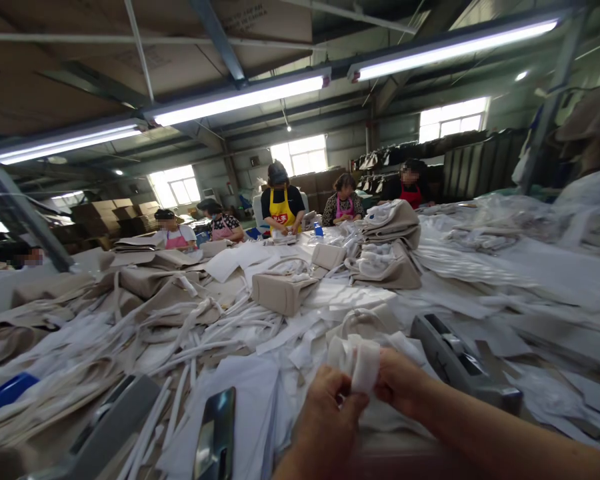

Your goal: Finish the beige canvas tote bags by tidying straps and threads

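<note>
A strip of white foam wrap [366,367] stands in a loop between my two hands, at the lower middle of the head view. My left hand [333,403] pinches its near edge between thumb and fingers. On the other side, my right hand [400,379] has its fingers closed against the strip, their tips partly hidden behind it. Just beyond lies a beige bag [375,321], its curved handle raised and white wrapping around it. A grey tape dispenser [463,363] sits to the right of my right hand.
White paper sheets [247,387] and a phone [216,433] lie left of my hands, beside another tape dispenser [100,427]. Beige bags [285,293] and white tubes [180,400] cover the table. Several people work across it, one in a yellow apron [283,210].
</note>
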Tool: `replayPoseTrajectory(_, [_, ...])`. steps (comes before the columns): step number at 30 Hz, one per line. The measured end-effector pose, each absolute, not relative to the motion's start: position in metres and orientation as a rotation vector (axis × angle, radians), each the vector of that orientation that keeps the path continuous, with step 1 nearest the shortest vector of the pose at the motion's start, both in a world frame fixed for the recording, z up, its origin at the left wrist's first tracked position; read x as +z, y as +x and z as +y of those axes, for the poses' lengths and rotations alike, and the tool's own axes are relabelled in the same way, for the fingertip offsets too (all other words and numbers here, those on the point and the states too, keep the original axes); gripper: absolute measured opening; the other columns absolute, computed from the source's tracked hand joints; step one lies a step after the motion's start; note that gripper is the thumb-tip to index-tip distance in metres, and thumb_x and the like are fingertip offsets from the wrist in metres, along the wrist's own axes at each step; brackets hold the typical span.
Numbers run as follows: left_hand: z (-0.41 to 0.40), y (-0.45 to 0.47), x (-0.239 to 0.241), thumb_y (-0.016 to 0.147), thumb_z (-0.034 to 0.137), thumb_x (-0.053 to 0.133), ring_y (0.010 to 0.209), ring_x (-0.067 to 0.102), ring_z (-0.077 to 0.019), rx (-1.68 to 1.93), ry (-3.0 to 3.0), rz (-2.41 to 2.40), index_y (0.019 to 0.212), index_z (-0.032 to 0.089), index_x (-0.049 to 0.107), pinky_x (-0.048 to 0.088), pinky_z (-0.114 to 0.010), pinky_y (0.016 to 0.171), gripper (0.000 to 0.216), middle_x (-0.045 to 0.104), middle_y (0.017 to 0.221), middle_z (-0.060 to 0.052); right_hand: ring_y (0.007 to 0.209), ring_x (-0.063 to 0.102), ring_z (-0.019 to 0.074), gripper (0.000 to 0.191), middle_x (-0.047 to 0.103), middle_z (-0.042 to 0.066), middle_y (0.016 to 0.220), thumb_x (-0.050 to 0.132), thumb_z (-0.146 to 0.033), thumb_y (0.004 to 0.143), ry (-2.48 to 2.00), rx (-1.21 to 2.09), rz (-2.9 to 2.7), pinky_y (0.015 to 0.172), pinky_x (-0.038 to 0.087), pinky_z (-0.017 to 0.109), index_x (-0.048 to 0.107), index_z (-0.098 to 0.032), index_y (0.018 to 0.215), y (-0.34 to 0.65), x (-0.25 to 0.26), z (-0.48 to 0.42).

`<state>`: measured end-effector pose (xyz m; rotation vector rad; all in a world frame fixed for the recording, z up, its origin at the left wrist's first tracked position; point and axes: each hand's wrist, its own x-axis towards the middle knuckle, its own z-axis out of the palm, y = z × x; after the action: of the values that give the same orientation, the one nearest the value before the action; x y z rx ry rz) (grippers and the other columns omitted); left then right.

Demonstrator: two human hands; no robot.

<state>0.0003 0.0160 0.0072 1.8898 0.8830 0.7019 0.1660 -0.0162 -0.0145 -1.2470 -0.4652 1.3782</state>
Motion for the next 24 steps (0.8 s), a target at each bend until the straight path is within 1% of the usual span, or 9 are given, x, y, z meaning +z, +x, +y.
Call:
replayPoseTrajectory(2, [0.007,0.002,0.008,0.070,0.018,0.074,0.077,0.053,-0.0177,0.690,1.894,0.851,0.068,0.020,0.069,0.039,-0.028,0.073,0.006,0.058,0.081,-0.001,0.054,0.047,0.0103,0.031,0.054,-0.001,0.061,0.075,-0.044,0.073,-1.125,1.421,-0.459,0.049,0.037,0.022,0.059,-0.018,0.069,0.159,-0.012,-0.031])
replayPoseTrajectory(3, [0.003,0.001,0.006,0.069,0.018,0.076,0.076,0.053,-0.0176,0.687,1.894,0.849,0.067,0.021,0.070,0.039,-0.028,0.072,0.007,0.057,0.080,-0.001,0.058,0.051,0.0121,0.032,0.057,0.000,0.065,0.077,-0.046,0.073,-1.060,1.457,-0.459,0.052,0.039,0.023,0.063,-0.018,0.073,0.155,-0.011,-0.039])
replayPoseTrajectory(7, [-0.014,-0.007,-0.013,0.069,0.023,0.079,0.067,0.050,-0.0170,0.691,1.916,0.910,0.067,0.022,0.069,0.036,-0.029,0.064,0.011,0.054,0.076,-0.002,0.057,0.049,0.0111,0.037,0.059,0.001,0.066,0.088,-0.049,0.065,-0.932,1.557,-0.435,0.051,0.035,0.023,0.072,-0.018,0.076,0.145,-0.012,-0.064])
replayPoseTrajectory(9, [-0.023,-0.012,-0.023,0.072,0.024,0.077,0.068,0.050,-0.0182,0.786,1.951,0.947,0.069,0.022,0.065,0.035,-0.030,0.065,0.012,0.053,0.076,-0.003,0.056,0.046,0.0104,0.037,0.058,0.001,0.064,0.089,-0.049,0.062,-0.958,1.561,-0.422,0.050,0.032,0.023,0.071,-0.017,0.071,0.141,-0.014,-0.069])
replayPoseTrajectory(11, [-0.030,-0.016,-0.030,0.074,0.025,0.075,0.070,0.050,-0.0202,0.897,1.957,1.028,0.073,0.023,0.062,0.037,-0.032,0.068,0.014,0.053,0.078,-0.004,0.052,0.040,0.0087,0.037,0.053,-0.001,0.059,0.086,-0.048,0.062,-1.042,1.540,-0.449,0.047,0.026,0.022,0.067,-0.017,0.066,0.138,-0.015,-0.070])
replayPoseTrajectory(15, [-0.035,-0.019,-0.032,0.075,0.041,0.077,0.073,0.050,-0.0225,0.898,1.881,1.133,0.094,0.021,0.066,0.040,-0.033,0.069,0.030,0.057,0.086,-0.008,0.047,0.029,0.0061,0.030,0.046,-0.004,0.053,0.075,-0.043,0.067,-1.226,1.495,-0.585,0.045,0.015,0.022,0.064,-0.016,0.066,0.133,-0.015,-0.068])
replayPoseTrajectory(19, [-0.032,-0.022,-0.036,0.079,0.052,0.073,0.074,0.052,-0.0219,0.782,1.767,0.990,0.112,0.020,0.070,0.043,-0.032,0.072,0.046,0.064,0.100,-0.010,0.047,0.030,0.0060,0.028,0.046,-0.004,0.054,0.070,-0.043,0.066,-1.249,1.521,-0.651,0.045,0.016,0.022,0.062,-0.016,0.065,0.132,-0.012,-0.069])
replayPoseTrajectory(21, [-0.029,-0.024,-0.040,0.080,0.052,0.072,0.078,0.054,-0.0232,0.734,1.713,0.932,0.116,0.020,0.070,0.044,-0.031,0.075,0.048,0.066,0.097,-0.009,0.047,0.030,0.0060,0.029,0.045,-0.004,0.054,0.069,-0.043,0.065,-1.246,1.521,-0.662,0.044,0.018,0.022,0.059,-0.016,0.063,0.131,-0.011,-0.070])
replayPoseTrajectory(24, [-0.026,-0.027,-0.041,0.083,0.048,0.069,0.081,0.057,-0.0235,0.627,1.693,0.846,0.114,0.019,0.070,0.047,-0.030,0.078,0.042,0.068,0.091,-0.008,0.048,0.030,0.0064,0.028,0.041,-0.004,0.054,0.065,-0.043,0.064,-1.301,1.495,-0.614,0.044,0.019,0.021,0.054,-0.017,0.060,0.128,-0.014,-0.070])
